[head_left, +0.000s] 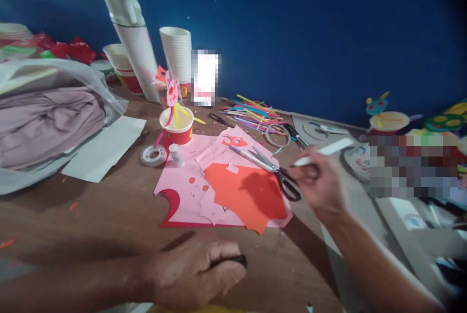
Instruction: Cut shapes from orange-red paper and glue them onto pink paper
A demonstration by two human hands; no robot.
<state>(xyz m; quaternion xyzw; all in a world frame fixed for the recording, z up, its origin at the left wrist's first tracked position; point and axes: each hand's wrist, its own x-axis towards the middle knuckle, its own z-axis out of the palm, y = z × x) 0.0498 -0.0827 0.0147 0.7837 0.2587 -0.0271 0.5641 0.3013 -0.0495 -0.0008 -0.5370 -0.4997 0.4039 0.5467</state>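
Note:
My right hand (321, 182), fingers closed, holds a white marker (335, 147) with a dark tip pointing left, above the right edge of the paper pile. Low in front, my left hand (200, 269) is closed on a small black piece that looks like a marker cap (240, 260). Black-handled scissors (288, 186) lie beside my right hand on an orange paper sheet (233, 186). Under that are cut pink paper sheets (178, 182). A pale pen (251, 159) rests along the scissors.
Behind the paper stands a paper cup (180, 126) with a pink cutout figure. A tape roll (153, 155), a small white tube (177, 155) and bundled coloured sticks (255, 113) lie nearby. A tall flask (133, 45) and stacked cups (177, 55) stand by the blue wall.

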